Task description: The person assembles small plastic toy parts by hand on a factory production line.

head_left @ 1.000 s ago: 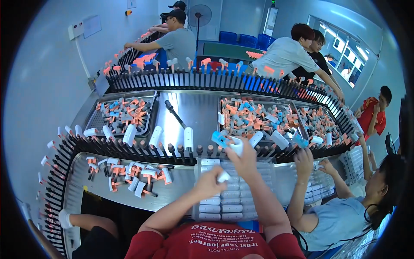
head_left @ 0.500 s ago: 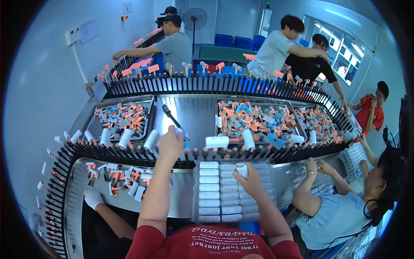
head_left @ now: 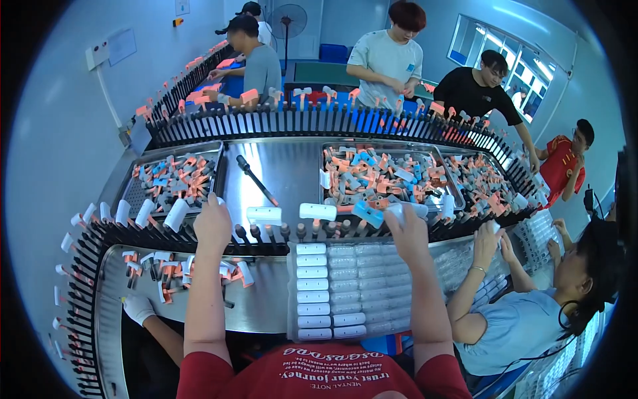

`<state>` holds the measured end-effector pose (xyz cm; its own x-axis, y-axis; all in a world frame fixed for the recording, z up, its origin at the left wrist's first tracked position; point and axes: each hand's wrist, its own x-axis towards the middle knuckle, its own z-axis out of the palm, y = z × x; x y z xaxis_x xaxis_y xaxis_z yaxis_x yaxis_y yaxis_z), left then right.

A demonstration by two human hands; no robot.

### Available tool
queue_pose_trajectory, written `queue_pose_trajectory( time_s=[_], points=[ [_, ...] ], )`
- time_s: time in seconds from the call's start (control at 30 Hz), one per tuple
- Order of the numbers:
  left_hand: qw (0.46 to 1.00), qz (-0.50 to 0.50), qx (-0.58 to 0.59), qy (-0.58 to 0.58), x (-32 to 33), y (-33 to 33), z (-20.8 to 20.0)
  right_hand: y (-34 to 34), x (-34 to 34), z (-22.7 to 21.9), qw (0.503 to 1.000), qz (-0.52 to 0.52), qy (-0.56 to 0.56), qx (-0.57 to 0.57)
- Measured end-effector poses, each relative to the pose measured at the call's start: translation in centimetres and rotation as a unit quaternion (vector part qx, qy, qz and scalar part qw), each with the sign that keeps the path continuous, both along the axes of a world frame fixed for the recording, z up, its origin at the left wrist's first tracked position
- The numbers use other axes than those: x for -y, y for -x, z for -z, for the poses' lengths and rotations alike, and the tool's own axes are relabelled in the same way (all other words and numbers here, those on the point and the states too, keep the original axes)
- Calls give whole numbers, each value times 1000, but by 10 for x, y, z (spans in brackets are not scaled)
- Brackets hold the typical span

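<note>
My right hand reaches to the near row of black pegs, its fingers closed on a white plastic cover. Just left of that cover, a blue piece sits on the row. My left hand is closed at the same row, farther left; the fingers hide what they hold. Between my hands, white covers rest on orange holders along the pegs. In front of me lies a clear plastic tray, with white covers in its left column and a couple in the second column.
Beyond the pegs stand metal trays of orange, grey and blue pieces. A loose black rod lies between them. More pieces lie at near left, close to a co-worker's gloved hand. Another co-worker works at right.
My right hand has moved from above the clear tray up to the peg row with the white cover. My left hand has shifted left along the row. The view has shifted slightly.
</note>
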<state>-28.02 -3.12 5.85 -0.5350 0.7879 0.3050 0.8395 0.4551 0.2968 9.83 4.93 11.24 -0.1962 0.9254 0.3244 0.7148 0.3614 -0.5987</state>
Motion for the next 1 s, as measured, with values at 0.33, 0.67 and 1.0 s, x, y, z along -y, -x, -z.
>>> queue_pose_trajectory(
  time_s=[0.33,0.67,1.0],
  points=[
    [943,27,-31,-329,57,-33,46,72,8,39,975,-153,115,-110],
    [892,375,206,-142,109,-159,106,178,-17,13,959,-218,93,156],
    [907,395,141,-37,115,-161,92,246,15,54,950,-240,-135,145]
  ],
)
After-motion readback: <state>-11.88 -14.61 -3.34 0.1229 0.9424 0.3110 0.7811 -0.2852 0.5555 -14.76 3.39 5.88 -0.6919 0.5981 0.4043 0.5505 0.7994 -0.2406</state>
